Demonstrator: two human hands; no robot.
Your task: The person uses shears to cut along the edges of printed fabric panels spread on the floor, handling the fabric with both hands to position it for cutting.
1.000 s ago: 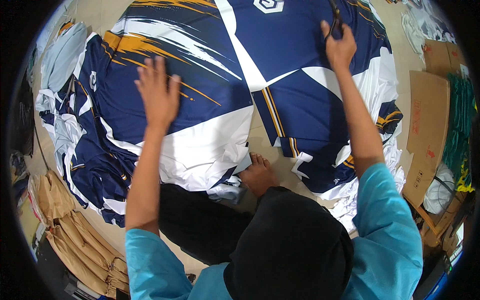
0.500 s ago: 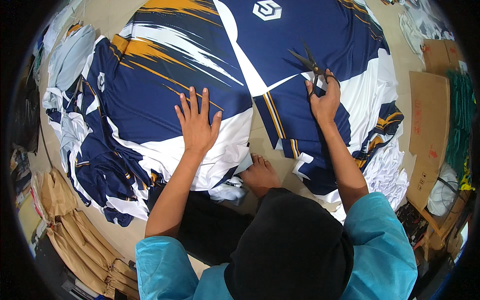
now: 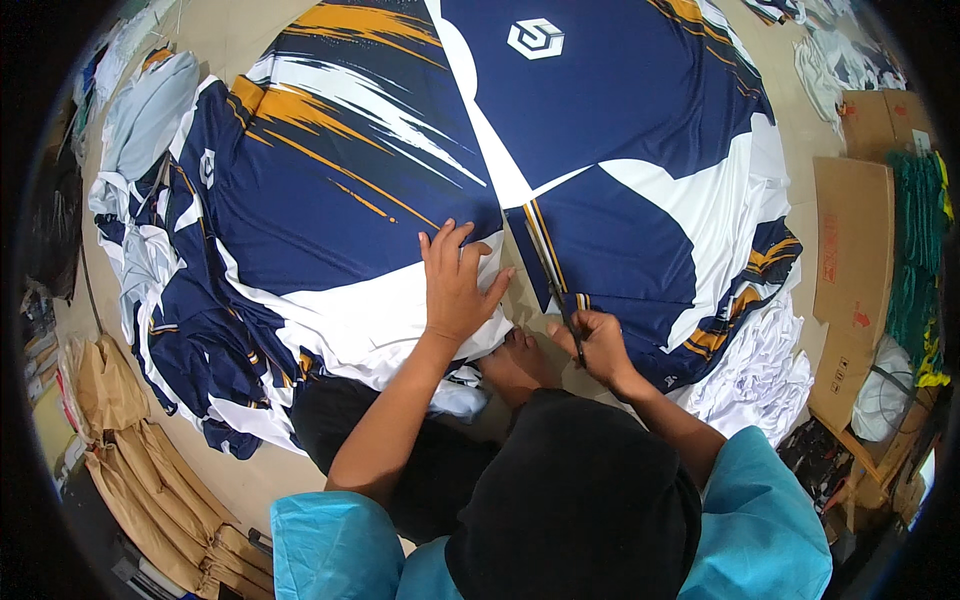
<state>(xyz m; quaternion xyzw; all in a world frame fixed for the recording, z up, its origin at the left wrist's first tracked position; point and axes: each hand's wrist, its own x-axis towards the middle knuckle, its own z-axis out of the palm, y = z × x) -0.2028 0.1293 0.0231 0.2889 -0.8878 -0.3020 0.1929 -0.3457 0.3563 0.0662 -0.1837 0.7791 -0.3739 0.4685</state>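
My right hand [image 3: 600, 345] grips a pair of dark scissors [image 3: 559, 295] by the handles. The blades point away from me and lie along the striped edge of the right navy fabric panel [image 3: 625, 235]. My left hand [image 3: 460, 290] rests on the near right corner of the other printed panel [image 3: 330, 225], navy and white with orange streaks. Its fingers are bent a little and spread, with the thumb out toward the gap between the panels. A white strip [image 3: 497, 150] runs between the two panels. My bare foot [image 3: 522, 360] shows below the gap.
Crumpled navy, white and orange fabric [image 3: 215, 330] lies at the left, with grey cloth [image 3: 150, 105] behind it. White cloth [image 3: 760, 375] is bunched at the right. Cardboard [image 3: 853, 260] and green cords [image 3: 913, 240] stand farther right. Brown wrapped bundles [image 3: 160, 490] sit at the lower left.
My right hand has brought the scissors nearer and leftward to the striped edge, their blades now closer together. My left hand has slid right and nearer, from lying flat to bent fingers.
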